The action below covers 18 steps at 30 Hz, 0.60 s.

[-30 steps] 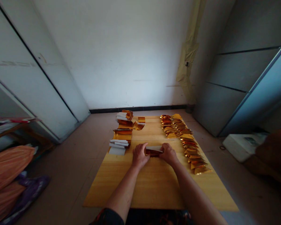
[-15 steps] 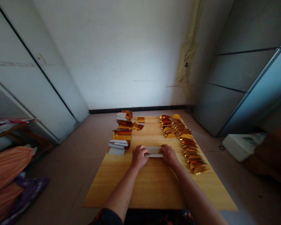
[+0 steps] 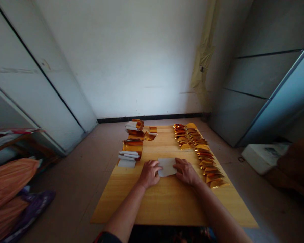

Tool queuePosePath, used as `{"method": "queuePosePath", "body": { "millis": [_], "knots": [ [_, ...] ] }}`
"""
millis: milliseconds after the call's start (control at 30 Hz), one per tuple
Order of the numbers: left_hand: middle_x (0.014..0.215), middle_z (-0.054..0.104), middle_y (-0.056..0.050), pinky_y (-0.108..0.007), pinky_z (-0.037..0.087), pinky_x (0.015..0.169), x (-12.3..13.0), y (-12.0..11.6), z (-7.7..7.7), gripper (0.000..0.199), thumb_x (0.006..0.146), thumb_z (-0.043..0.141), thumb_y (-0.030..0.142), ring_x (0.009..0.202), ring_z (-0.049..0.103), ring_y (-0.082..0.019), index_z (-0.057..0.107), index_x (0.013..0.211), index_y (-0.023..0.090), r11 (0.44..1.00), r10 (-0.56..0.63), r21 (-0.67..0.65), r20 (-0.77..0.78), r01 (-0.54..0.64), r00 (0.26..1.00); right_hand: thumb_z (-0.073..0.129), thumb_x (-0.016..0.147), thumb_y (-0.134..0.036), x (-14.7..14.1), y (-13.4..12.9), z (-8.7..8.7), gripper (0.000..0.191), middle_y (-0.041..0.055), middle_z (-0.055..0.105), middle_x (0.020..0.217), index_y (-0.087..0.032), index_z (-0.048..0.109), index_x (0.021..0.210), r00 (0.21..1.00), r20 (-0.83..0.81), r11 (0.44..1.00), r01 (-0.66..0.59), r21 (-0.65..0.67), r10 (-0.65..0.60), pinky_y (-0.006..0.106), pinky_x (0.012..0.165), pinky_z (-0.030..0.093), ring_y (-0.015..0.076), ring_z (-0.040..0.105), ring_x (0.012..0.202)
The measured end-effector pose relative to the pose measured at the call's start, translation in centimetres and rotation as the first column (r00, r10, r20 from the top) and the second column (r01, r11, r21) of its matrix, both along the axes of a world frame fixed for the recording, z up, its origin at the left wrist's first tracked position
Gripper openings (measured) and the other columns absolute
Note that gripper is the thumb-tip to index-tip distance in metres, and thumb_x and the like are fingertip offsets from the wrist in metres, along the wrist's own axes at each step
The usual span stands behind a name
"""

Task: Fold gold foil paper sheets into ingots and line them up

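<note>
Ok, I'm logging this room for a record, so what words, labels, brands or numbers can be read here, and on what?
No text can be read.
The white rectangular box on the floor has dark print on top, too blurred to read.
The white paper sheet shows no writing.

two hands [image 3: 149, 174] [image 3: 186, 172] — one white sheet [image 3: 167, 167] — two rows gold packets [image 3: 190, 136]

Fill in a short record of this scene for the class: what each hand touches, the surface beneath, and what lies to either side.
Left hand: touching the left edge of a white paper sheet
Right hand: touching the sheet's right edge
Surface: yellow wooden board
To the left: stacked gold foil strips and white paper slips
To the right: rows of folded gold foil pieces
</note>
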<state>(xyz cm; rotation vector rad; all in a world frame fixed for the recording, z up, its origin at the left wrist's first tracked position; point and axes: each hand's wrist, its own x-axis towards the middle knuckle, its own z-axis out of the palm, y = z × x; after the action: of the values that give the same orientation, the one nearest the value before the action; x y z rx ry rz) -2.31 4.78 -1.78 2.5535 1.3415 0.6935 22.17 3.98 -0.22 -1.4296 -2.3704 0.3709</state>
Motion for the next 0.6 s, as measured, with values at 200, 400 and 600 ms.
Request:
{"method": "queuePosePath", "body": {
  "millis": [200, 400, 600],
  "knots": [
    [0.115, 0.062, -0.006, -0.041, 0.040, 0.092, 0.1, -0.1, 0.6, 0.025, 0.077, 0.061, 0.029, 0.106, 0.053, -0.023, 0.071, 0.099, 0.025, 1.000, -0.012, -0.002, 0.005, 0.012, 1.000, 0.043, 0.090, -0.030, -0.8, 0.2, 0.1, 0.029, 0.0071, 0.061, 0.114, -0.023, 0.071, 0.086, 0.997, -0.015, 0.997, 0.080, 0.023, -0.080, 0.032, 0.088, 0.041, 0.0201, 0.054, 0.099],
    [0.097, 0.065, -0.003, -0.038, 0.037, 0.084, 3.0, -0.7, 1.2, 0.010, 0.079, 0.061, 0.020, 0.096, 0.054, -0.020, 0.069, 0.074, 0.022, 0.968, 0.243, 0.072, -0.041, -0.240, 0.969, 0.055, 0.082, -0.024, -2.1, 0.3, -0.9, 0.013, 0.0056, 0.059, 0.120, -0.023, 0.066, 0.089, 0.967, -0.041, 0.966, 0.253, 0.053, -0.251, 0.033, 0.085, 0.040, 0.0219, 0.051, 0.104],
    [0.088, 0.062, -0.004, -0.034, 0.037, 0.077, 4.4, -1.1, 1.1, 0.021, 0.083, 0.052, 0.010, 0.091, 0.053, -0.019, 0.068, 0.085, 0.023, 0.985, 0.169, 0.057, -0.169, -0.161, 0.971, 0.055, 0.073, -0.017, -2.1, 0.5, -0.2, 0.052, 0.0094, 0.046, 0.139, -0.021, 0.053, 0.125, 0.969, 0.003, 0.969, 0.247, -0.028, -0.247, 0.038, 0.093, 0.036, 0.0255, 0.043, 0.120]
  ]
}}
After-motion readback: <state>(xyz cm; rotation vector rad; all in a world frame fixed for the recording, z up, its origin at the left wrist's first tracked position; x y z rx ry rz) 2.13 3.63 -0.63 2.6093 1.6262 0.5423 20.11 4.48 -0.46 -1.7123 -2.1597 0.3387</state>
